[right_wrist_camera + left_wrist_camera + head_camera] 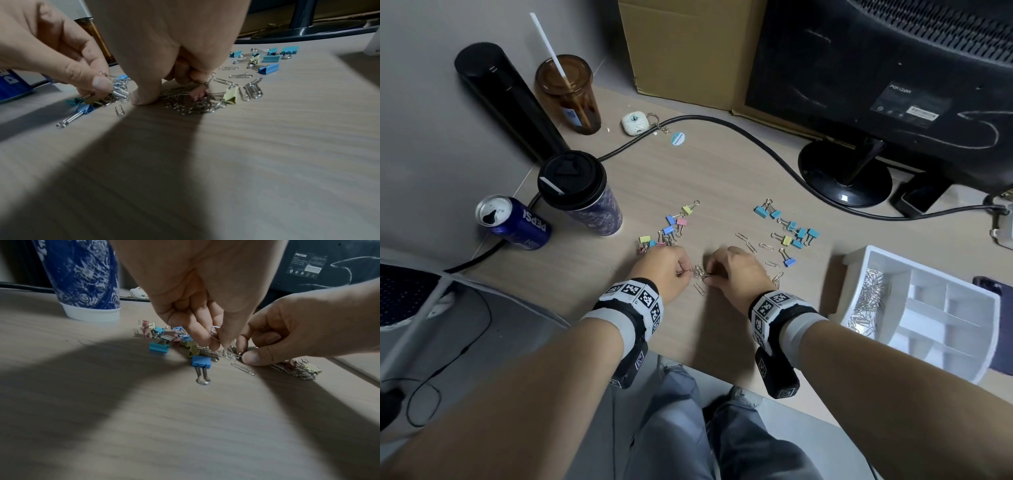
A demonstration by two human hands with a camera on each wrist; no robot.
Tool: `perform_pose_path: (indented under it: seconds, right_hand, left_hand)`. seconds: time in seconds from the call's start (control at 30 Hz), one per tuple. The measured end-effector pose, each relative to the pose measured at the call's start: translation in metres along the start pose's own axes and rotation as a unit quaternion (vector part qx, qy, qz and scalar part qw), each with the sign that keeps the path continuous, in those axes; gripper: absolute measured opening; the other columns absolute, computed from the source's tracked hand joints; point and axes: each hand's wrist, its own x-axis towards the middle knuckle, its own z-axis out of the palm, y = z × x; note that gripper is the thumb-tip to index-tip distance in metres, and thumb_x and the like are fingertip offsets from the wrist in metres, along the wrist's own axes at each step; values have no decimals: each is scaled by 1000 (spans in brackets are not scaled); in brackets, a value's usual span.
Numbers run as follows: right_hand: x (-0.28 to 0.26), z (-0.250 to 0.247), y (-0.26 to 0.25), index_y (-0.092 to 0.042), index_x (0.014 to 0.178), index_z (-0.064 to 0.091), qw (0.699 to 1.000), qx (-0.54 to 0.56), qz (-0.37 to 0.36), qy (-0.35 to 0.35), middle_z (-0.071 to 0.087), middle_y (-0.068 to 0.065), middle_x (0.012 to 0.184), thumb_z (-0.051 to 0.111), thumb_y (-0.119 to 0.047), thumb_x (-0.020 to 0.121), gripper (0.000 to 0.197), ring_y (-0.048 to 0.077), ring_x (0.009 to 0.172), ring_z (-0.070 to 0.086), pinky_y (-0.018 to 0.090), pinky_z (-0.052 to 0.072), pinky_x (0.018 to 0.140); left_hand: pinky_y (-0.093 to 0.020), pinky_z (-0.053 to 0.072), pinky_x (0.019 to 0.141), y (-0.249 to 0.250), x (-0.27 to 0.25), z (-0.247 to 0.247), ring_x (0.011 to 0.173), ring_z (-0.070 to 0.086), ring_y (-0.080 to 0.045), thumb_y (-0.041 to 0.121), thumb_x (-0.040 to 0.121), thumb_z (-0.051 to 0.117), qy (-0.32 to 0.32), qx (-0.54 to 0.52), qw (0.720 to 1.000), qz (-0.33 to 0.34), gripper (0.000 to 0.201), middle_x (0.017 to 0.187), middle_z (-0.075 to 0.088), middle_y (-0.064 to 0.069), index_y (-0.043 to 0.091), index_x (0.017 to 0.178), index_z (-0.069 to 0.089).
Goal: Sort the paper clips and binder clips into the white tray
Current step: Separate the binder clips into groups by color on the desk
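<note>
A tangle of silver paper clips (700, 272) lies on the wooden desk between my two hands. My left hand (685, 272) pinches a few of these clips (214, 335) between thumb and fingers. My right hand (710, 277) pinches the other side of the tangle, with its thumb (141, 99) pressed to the desk. Pastel binder clips lie in a left group (671, 226) and a right group (792, 229). Loose paper clips (748, 243) are scattered between the groups. The white tray (989, 308) stands at the right, and one of its compartments holds a heap of paper clips (866, 301).
A patterned lidded cup (582, 195), a Pepsi can (513, 222) and a brown tumbler (568, 96) stand at the left. A black cable (756, 144) crosses the desk behind the clips. The monitor base (846, 174) and a cardboard box (688, 51) are at the back.
</note>
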Motion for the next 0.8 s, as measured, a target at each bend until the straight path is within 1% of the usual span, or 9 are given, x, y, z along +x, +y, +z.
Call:
perform_pose_path:
  seconds: [0.13, 0.23, 0.33, 0.47, 0.6, 0.73, 0.8]
  right_hand:
    - [3, -1, -1, -21, 93, 67, 1000, -3, 4, -14, 52, -7, 94, 75, -26, 86, 11, 22, 93, 60, 31, 48, 82]
    - [7, -2, -2, -17, 94, 66, 999, -32, 3, -34, 54, -1, 103, 73, -28, 88, 14, 25, 94, 60, 35, 50, 84]
    - [7, 2, -1, -17, 96, 62, 999, -28, -10, -32, 53, 1, 110, 72, -27, 89, 15, 26, 95, 59, 38, 51, 86]
    - [7, 5, 1, -14, 97, 60, 999, -37, -24, -30, 57, 4, 106, 70, -24, 90, 16, 27, 93, 59, 36, 50, 81]
    - [5, 7, 0, -13, 97, 57, 998, -42, -36, -32, 60, 6, 102, 66, -22, 93, 13, 28, 91, 60, 35, 48, 75]
    - [3, 0, -2, -13, 98, 59, 1000, -18, -11, -18, 61, 6, 102, 66, -23, 93, 13, 27, 91, 60, 36, 49, 80]
    - [1, -11, -2, -12, 98, 60, 1000, 7, 8, 2, 60, 5, 101, 66, -22, 93, 13, 25, 92, 59, 33, 47, 79]
  left_hand:
    - [-35, 59, 71, -1, -1, -2, 71, 64, -9, 27, 82, 72, -6, -11, 1000, -1, 12, 70, 60, 17, 29, 77, 62]
    - [-36, 59, 70, -2, -2, -4, 70, 66, -10, 28, 82, 72, -9, -23, 1000, -6, 9, 74, 66, 12, 29, 78, 64]
    - [-35, 59, 69, -3, -2, -7, 69, 66, -10, 27, 82, 73, -2, -26, 1000, -8, 13, 72, 65, 13, 29, 75, 62]
    - [-36, 59, 70, -5, -3, -8, 71, 65, -11, 24, 81, 72, 1, -27, 1000, -10, 10, 72, 64, 14, 28, 77, 64]
    - [-36, 59, 69, -7, -4, -7, 69, 65, -11, 22, 81, 71, -4, -24, 1000, -6, 7, 73, 66, 11, 26, 78, 66]
    - [-34, 58, 72, -2, -5, -15, 73, 64, -10, 22, 83, 70, -3, -14, 1000, -5, 6, 71, 60, 16, 24, 80, 66]
    - [-33, 58, 74, 4, -5, -21, 72, 62, -10, 23, 83, 71, 1, -12, 1000, -2, 7, 69, 59, 17, 26, 79, 65]
